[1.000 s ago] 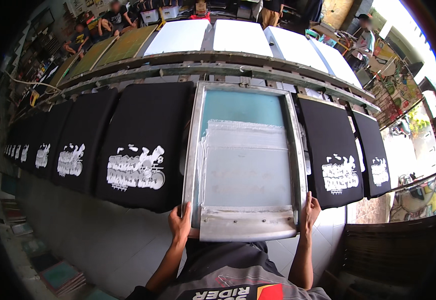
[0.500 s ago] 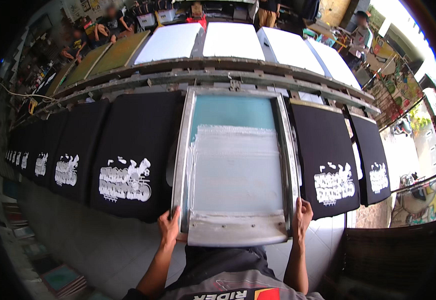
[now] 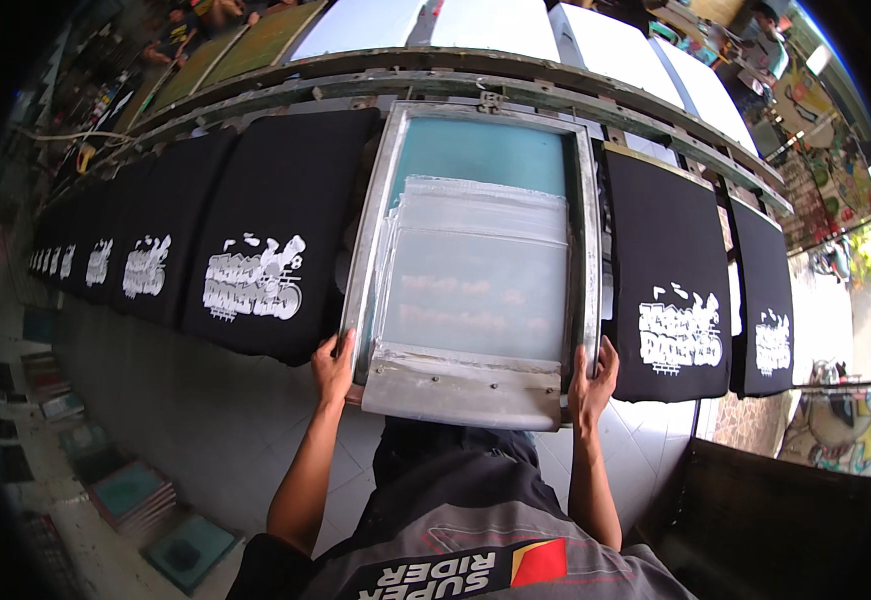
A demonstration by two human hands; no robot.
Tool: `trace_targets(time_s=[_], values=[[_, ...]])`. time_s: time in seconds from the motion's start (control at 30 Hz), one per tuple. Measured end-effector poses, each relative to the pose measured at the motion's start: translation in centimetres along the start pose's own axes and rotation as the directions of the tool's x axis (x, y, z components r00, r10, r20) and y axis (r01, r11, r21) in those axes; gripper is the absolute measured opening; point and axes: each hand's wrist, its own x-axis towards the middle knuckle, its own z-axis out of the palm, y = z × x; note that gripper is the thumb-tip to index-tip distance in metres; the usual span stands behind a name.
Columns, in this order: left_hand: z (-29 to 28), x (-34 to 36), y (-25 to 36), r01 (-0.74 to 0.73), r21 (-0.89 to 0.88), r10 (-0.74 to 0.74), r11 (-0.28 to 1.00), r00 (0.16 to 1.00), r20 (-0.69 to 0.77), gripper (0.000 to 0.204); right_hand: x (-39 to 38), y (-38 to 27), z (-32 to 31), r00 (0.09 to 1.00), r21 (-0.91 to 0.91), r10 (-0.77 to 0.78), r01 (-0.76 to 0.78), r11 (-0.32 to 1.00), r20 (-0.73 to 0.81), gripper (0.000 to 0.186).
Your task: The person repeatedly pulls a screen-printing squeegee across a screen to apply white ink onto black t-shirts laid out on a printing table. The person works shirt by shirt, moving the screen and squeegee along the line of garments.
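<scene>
A metal-framed printing screen [image 3: 368, 262] lies in front of me, with teal mesh [image 3: 486, 150] at its far end and a wide band of pale grey-white ink [image 3: 476, 265] over the rest. Faint pinkish marks show through the inked area. Across the near end rests a broad squeegee [image 3: 466, 392] with a metal holder. My left hand [image 3: 333, 372] grips the frame's near left corner. At the near right side, my right hand [image 3: 592, 385] is closed around the rail, its fingers reaching up along it. What lies beneath the screen is mostly hidden.
Black shirts with white prints lie on boards to the left [image 3: 286, 180] and right [image 3: 666, 230]. Beyond a metal rail [image 3: 656, 115] stands a row of white boards [image 3: 496, 25]. Stacked screens [image 3: 131, 495] sit on the floor at lower left. Other people are farther back.
My view has tipped downward, so the screen and shirts sit higher in the picture. Pinkish marks now show in the inked area. Both hands still hold the frame's near corners.
</scene>
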Motion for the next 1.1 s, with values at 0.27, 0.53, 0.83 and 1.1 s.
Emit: trace_targets(time_s=[0.27,0.53,0.83,1.1], values=[[-0.9,-4.8,1.4,-0.093,0.017,0.094,0.996,0.961,-0.261,0.034,-3.4,-8.6,-5.5,0.505,0.047,-0.440,0.616,0.786,0.742,0.081],[-3.0,-11.6,8.2,-0.303,0.090,0.315,0.949,0.930,-0.188,0.030,-2.4,-7.3,-4.6,0.292,0.069,-0.510,0.815,0.576,0.809,0.062],[-1.3,-8.8,12.9,-0.634,0.376,0.554,0.675,0.773,0.309,0.075,2.1,-10.7,-3.3,0.382,0.017,-0.396,0.702,0.712,0.835,0.051],[-2.1,-2.0,11.9,-0.773,0.252,0.533,0.583,0.597,0.599,0.054,1.5,-9.9,-2.5,0.568,-0.098,-0.503,0.720,0.687,0.651,0.044]])
